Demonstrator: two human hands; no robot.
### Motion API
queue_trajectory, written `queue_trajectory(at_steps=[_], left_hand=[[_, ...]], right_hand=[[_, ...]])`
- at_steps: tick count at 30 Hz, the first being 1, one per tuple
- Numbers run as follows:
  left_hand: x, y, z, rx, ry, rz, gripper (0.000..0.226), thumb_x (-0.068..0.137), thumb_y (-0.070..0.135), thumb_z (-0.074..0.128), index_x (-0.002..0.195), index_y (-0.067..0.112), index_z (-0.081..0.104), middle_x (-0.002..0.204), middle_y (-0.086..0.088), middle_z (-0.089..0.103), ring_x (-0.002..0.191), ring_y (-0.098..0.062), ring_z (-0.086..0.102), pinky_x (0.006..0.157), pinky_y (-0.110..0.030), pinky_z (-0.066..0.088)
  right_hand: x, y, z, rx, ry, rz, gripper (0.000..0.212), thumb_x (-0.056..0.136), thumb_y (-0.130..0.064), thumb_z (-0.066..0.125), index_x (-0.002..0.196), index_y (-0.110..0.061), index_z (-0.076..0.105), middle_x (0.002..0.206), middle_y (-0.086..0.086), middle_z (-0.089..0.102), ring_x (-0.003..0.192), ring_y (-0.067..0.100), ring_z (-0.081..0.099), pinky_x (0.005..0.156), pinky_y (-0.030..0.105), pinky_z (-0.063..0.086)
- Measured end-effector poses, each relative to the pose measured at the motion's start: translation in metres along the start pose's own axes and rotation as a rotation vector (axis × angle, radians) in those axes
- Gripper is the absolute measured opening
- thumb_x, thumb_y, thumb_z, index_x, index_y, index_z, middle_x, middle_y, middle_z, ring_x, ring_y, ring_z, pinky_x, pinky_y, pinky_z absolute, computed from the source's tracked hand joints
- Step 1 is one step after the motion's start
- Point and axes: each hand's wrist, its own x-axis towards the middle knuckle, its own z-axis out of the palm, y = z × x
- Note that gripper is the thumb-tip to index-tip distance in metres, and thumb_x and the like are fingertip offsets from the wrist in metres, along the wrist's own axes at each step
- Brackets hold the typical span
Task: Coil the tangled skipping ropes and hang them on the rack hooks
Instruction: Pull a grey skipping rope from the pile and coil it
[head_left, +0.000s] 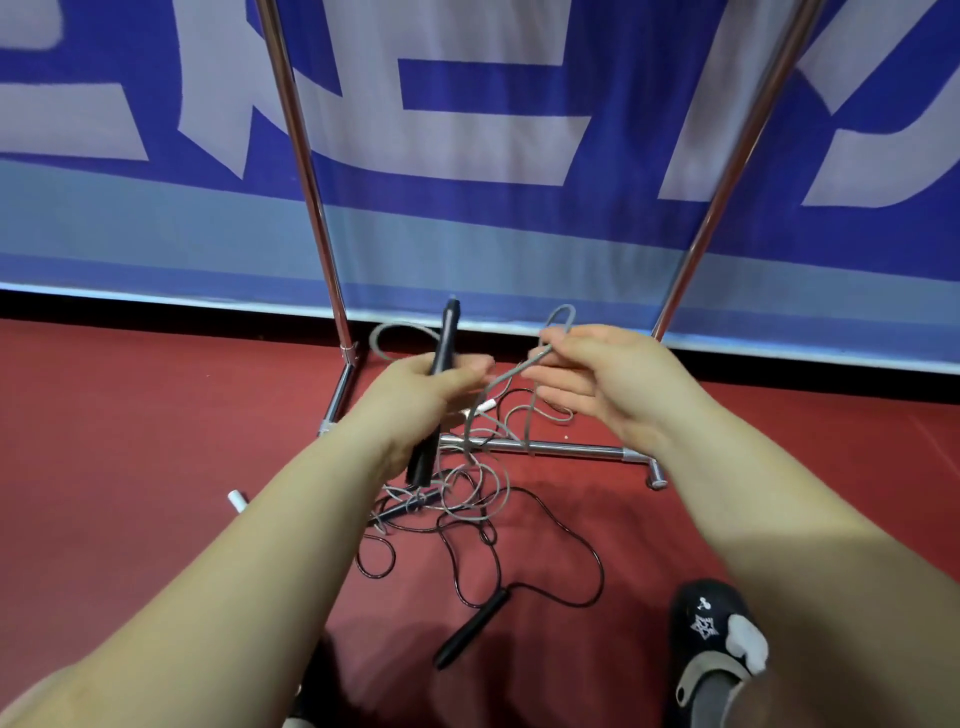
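My left hand (415, 389) grips two black handles (447, 338) of the grey skipping rope (498, 382), held upright above the floor. My right hand (597, 374) pinches a loop of that grey rope, which sticks up past my fingers. The grey rope trails down into a tangle (467, 488) on the red floor. A black skipping rope (571, 540) lies mixed into the tangle, with one black handle (470, 631) lying nearer to me. The chrome rack (306, 171) stands behind the tangle; its hooks are out of view.
The rack's base bar (561, 448) crosses the floor just beyond the tangle, with two slanted posts rising from it. A blue and white banner (493, 156) stands behind. A small white handle (238, 501) lies at the left. My black shoe (717, 639) is at the lower right.
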Motion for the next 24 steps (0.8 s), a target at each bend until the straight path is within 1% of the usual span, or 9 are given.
queue_trajectory(at_steps=[4,8,10,12,14,16,18,20,24], left_hand=[[-0.005,-0.002,0.006,0.037,-0.095,-0.021,0.011,0.093,0.010,0.058,0.101,0.008,0.066,0.082,-0.002,0.074,0.079,-0.014,0.069,0.084,-0.033,0.053],[-0.004,0.000,0.009,-0.091,-0.072,-0.040,0.012,0.094,0.004,0.054,0.091,0.009,0.065,0.072,-0.003,0.072,0.066,-0.013,0.069,0.064,-0.027,0.058],[-0.002,0.003,0.008,-0.222,-0.007,-0.066,0.012,0.094,0.005,0.053,0.090,0.008,0.064,0.069,-0.003,0.072,0.060,-0.013,0.070,0.058,-0.026,0.058],[0.000,0.007,0.006,-0.364,0.038,-0.085,0.013,0.095,0.005,0.052,0.090,0.007,0.064,0.066,-0.002,0.072,0.059,-0.013,0.070,0.056,-0.026,0.058],[0.001,0.011,0.003,-0.465,0.052,-0.099,0.014,0.096,0.008,0.051,0.091,0.007,0.064,0.066,-0.001,0.072,0.059,-0.012,0.070,0.054,-0.026,0.059],[0.001,0.015,0.001,-0.524,0.061,-0.106,0.014,0.096,0.009,0.051,0.091,0.007,0.065,0.067,-0.001,0.072,0.059,-0.012,0.071,0.052,-0.026,0.058],[0.000,0.020,-0.001,-0.568,0.074,-0.099,0.014,0.095,0.010,0.052,0.090,0.006,0.064,0.068,-0.003,0.073,0.060,-0.012,0.071,0.049,-0.026,0.057],[0.000,0.026,-0.003,-0.590,0.065,-0.081,0.014,0.095,0.011,0.053,0.090,0.006,0.065,0.072,-0.005,0.074,0.062,-0.013,0.072,0.051,-0.026,0.058],[-0.001,0.035,-0.009,-0.386,-0.010,-0.003,0.014,0.093,0.016,0.057,0.100,0.010,0.067,0.094,-0.007,0.075,0.084,-0.016,0.073,0.070,-0.027,0.060]], right_hand=[[0.001,-0.005,-0.002,0.362,0.060,0.063,0.013,0.096,-0.009,0.051,0.086,-0.008,0.060,0.072,0.005,0.068,0.065,0.015,0.070,0.060,0.024,0.058],[0.006,-0.005,-0.005,0.383,0.060,0.055,0.012,0.097,-0.014,0.049,0.092,-0.008,0.059,0.082,0.008,0.070,0.078,0.016,0.068,0.068,0.027,0.055],[0.006,-0.002,-0.005,0.123,0.012,0.058,0.011,0.095,-0.016,0.055,0.100,-0.009,0.061,0.097,0.010,0.070,0.085,0.017,0.068,0.073,0.027,0.055],[0.002,0.007,-0.004,-0.455,-0.049,0.005,0.021,0.090,-0.020,0.063,0.110,-0.013,0.064,0.103,0.005,0.071,0.090,0.014,0.067,0.077,0.022,0.052],[-0.002,0.019,-0.003,-0.931,-0.134,-0.123,0.027,0.086,-0.023,0.069,0.112,-0.017,0.065,0.095,-0.006,0.069,0.087,0.008,0.065,0.083,0.021,0.050],[-0.005,0.023,0.001,-1.050,-0.169,-0.214,0.018,0.086,-0.023,0.068,0.104,-0.022,0.067,0.086,-0.011,0.066,0.081,0.007,0.064,0.085,0.025,0.051],[-0.005,0.021,0.002,-1.036,-0.134,-0.293,0.004,0.086,-0.024,0.067,0.089,-0.025,0.065,0.079,-0.009,0.066,0.072,0.007,0.061,0.078,0.025,0.050],[-0.005,0.016,0.003,-0.940,-0.095,-0.328,0.005,0.087,-0.022,0.067,0.083,-0.021,0.064,0.076,-0.004,0.067,0.066,0.008,0.062,0.071,0.023,0.050],[-0.009,0.001,0.005,-0.317,-0.095,-0.143,0.008,0.093,-0.012,0.057,0.085,-0.009,0.061,0.078,0.005,0.071,0.067,0.012,0.071,0.065,0.021,0.057]])
